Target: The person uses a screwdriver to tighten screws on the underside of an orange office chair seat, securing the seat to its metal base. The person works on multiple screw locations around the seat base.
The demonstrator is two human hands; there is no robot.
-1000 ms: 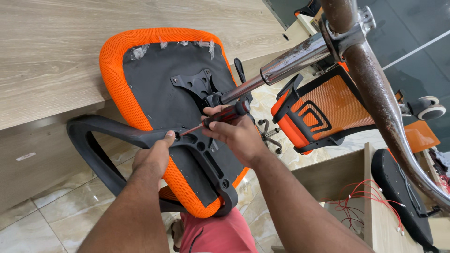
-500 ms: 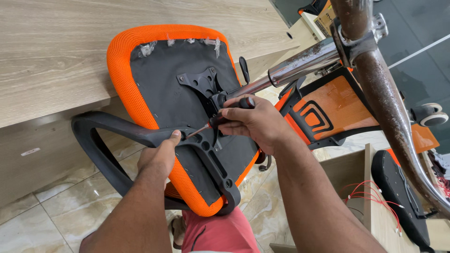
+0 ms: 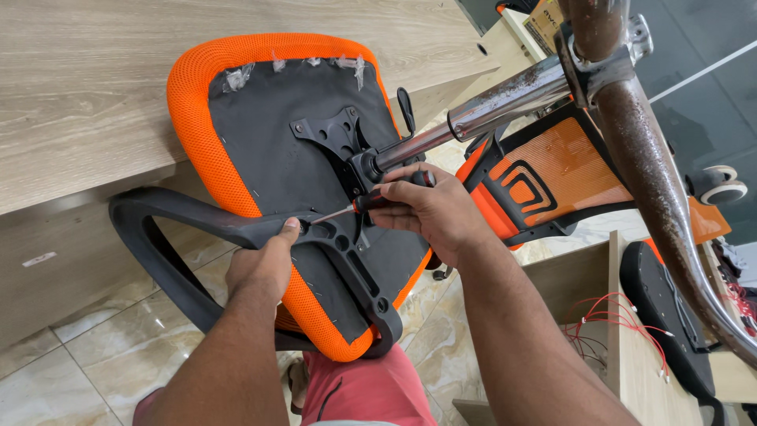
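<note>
Tight quarters under my upturned orange seat (image 3: 197,118): my left hand (image 3: 260,264) grips the black armrest (image 3: 181,217), which blocks its left. The chrome column (image 3: 505,99) and rusty base leg (image 3: 654,173) bar the space above my right hand (image 3: 430,209). Open floor (image 3: 95,347) lies below my left hand.

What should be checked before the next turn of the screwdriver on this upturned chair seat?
1. Screwdriver held in the right hand: ok.
2. Tip set at the hole in the black armrest bracket: ok, though the screw head itself cannot be seen.
3. Left hand bracing the armrest, thumb beside the tip: ok as a brace, not ok for thumb clearance.
4. Orange seat resting against the wooden desk: ok.
5. Gas cylinder and rusty base arm hanging above the right forearm: cannot tell if steady.
</note>
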